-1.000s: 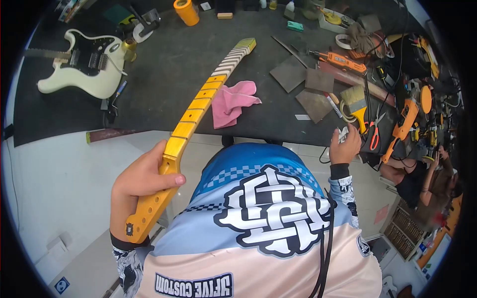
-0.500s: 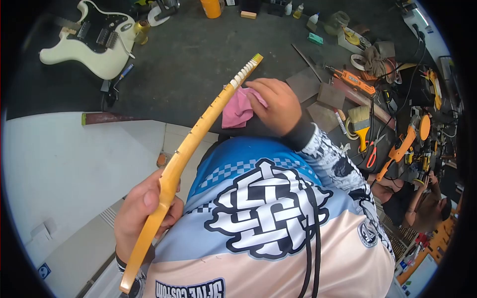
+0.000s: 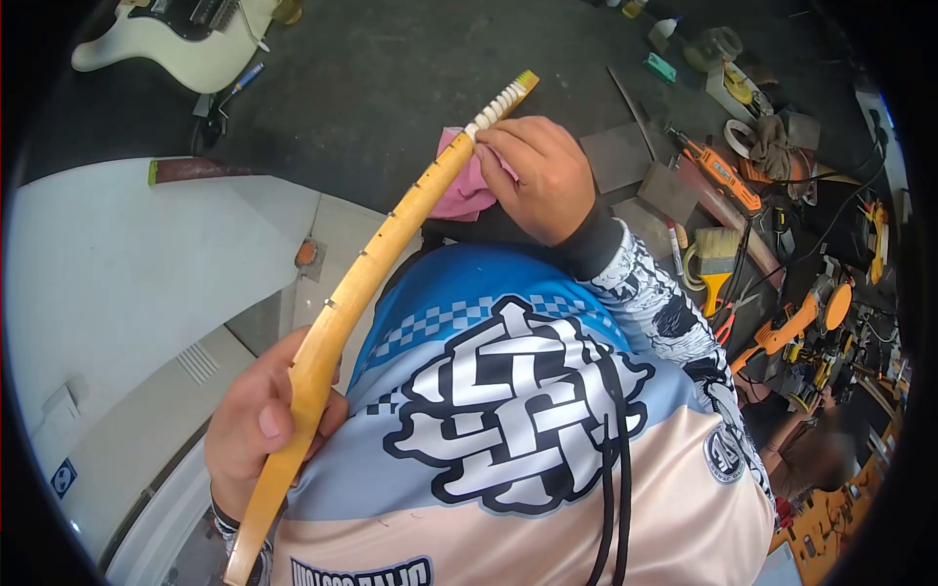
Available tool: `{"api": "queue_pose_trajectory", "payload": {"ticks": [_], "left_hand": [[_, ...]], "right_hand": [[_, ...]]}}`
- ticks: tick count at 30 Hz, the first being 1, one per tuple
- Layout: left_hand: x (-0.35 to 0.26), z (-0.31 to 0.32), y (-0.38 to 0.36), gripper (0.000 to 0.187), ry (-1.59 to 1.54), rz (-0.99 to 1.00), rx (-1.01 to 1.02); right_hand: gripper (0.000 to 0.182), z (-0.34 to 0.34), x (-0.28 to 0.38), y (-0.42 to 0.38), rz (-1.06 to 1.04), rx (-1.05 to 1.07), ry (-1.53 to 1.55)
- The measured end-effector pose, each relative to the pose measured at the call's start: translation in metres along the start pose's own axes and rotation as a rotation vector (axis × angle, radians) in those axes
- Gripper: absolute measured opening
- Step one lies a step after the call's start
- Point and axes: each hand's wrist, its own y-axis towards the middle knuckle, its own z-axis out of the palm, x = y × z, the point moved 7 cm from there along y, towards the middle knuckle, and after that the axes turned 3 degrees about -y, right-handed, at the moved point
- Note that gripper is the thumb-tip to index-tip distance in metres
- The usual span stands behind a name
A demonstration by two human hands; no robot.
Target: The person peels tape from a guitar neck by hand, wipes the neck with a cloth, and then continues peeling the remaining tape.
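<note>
A glossy amber guitar neck (image 3: 376, 256) slants across the view, with dark marks along its edge and white strips (image 3: 495, 110) across it near the yellow-green far end. My left hand (image 3: 256, 415) is wrapped around its lower part, near the headstock. My right hand (image 3: 547, 181) is closed beside the upper part, its fingertips meeting the neck's edge at the lowest white strip. Whether something small is pinched there is hidden. Behind the neck and right fingers, a pink cloth (image 3: 467, 195) lies at the edge of the dark workbench (image 3: 342, 117).
A white electric guitar body (image 3: 186, 44) lies at the upper left. On the right are a paintbrush (image 3: 717, 259), an orange rotary tool (image 3: 721, 176), flat metal plates (image 3: 669, 190), scissors (image 3: 728, 320) and a white box (image 3: 733, 96). Another person (image 3: 806, 449) sits at the far right.
My right fingertips have moved from over the pink cloth to the neck's edge by the white strips. The left hand still holds the neck. The camera view has shifted, with the bench higher in frame.
</note>
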Motion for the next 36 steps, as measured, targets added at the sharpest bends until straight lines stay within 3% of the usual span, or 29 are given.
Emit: {"api": "queue_pose_trajectory", "payload": {"ticks": [5,21,33,36], "left_hand": [[0.003,0.008,-0.001,0.115,-0.064,-0.018,0.011],[0.002,0.016,-0.002,0.101,-0.034,-0.020,0.059],[-0.003,0.017,0.000,0.096,0.019,-0.068,0.147],[-0.004,0.017,0.001,0.096,0.020,-0.069,0.156]], "right_hand": [[0.013,-0.002,-0.009,-0.001,-0.033,-0.016,0.032],[0.017,-0.007,-0.024,0.000,-0.022,0.051,0.180],[0.016,0.006,-0.051,0.019,0.140,0.391,0.347],[0.016,0.000,-0.048,0.019,0.122,0.374,0.350]]}}
